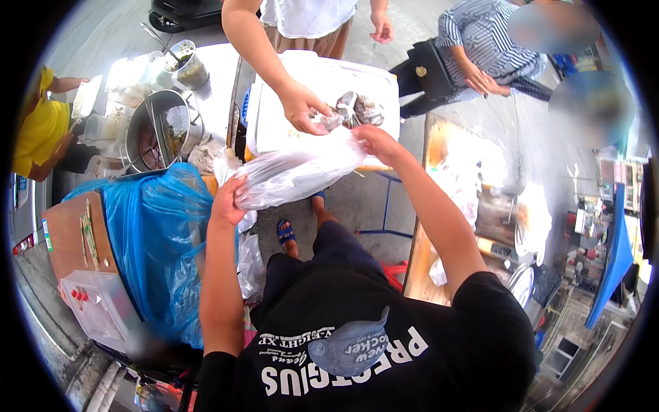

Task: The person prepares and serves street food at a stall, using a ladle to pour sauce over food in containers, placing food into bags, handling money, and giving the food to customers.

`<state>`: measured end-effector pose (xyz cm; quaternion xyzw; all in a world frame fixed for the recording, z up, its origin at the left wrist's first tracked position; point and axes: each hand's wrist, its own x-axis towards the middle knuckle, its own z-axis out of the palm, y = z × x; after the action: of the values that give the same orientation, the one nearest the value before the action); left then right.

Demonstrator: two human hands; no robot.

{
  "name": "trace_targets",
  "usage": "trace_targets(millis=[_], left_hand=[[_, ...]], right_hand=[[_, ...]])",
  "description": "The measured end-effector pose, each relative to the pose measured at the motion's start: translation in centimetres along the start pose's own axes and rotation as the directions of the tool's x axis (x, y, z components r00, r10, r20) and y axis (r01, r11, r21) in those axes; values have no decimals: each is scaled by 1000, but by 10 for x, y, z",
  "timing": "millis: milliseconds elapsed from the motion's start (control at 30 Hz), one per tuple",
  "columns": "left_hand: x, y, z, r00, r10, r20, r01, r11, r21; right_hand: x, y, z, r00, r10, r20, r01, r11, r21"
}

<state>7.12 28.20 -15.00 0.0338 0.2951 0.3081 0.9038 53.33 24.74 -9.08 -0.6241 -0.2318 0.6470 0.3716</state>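
A translucent white plastic bag [301, 172] is stretched between my two hands. At its left end my left hand [230, 202] grips the bag. My right hand [378, 144] pinches its other end, near the front edge of a white foam box [324, 67]. Small knotted plastic bags with dark contents [360, 109] lie on the box just beyond my right hand. Another person's hand [304, 108] reaches in from the far side and touches a small clear bag [329, 121] beside them.
At the left stand a divided metal pot [165, 129] and a plastic tub with a spoon [189, 69]. Blue plastic sheeting [154, 221] hangs beside a brown board [72, 232]. To the right is a wooden table [435, 129]. A person in yellow and one in stripes stand nearby.
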Motion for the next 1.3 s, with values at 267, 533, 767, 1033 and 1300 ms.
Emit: trace_targets(millis=[267,533,767,1033,1300], left_hand=[[-6,38,12,859,338,-384,-291,940,178],[11,36,38,787,481,-386,-446,876,182],[84,51,39,842,378,-385,-387,920,57],[152,69,19,906,299,-299,-316,949,-8],[179,81,44,953,266,-146,-257,963,76]], right_hand=[[234,-91,18,978,-70,-195,6,950,-312],[255,-87,78,966,-250,-59,252,968,21],[221,-103,37,986,-164,21,160,979,127],[138,-123,-39,961,-203,-189,214,976,37],[80,-115,-1,987,-124,-105,142,972,188]])
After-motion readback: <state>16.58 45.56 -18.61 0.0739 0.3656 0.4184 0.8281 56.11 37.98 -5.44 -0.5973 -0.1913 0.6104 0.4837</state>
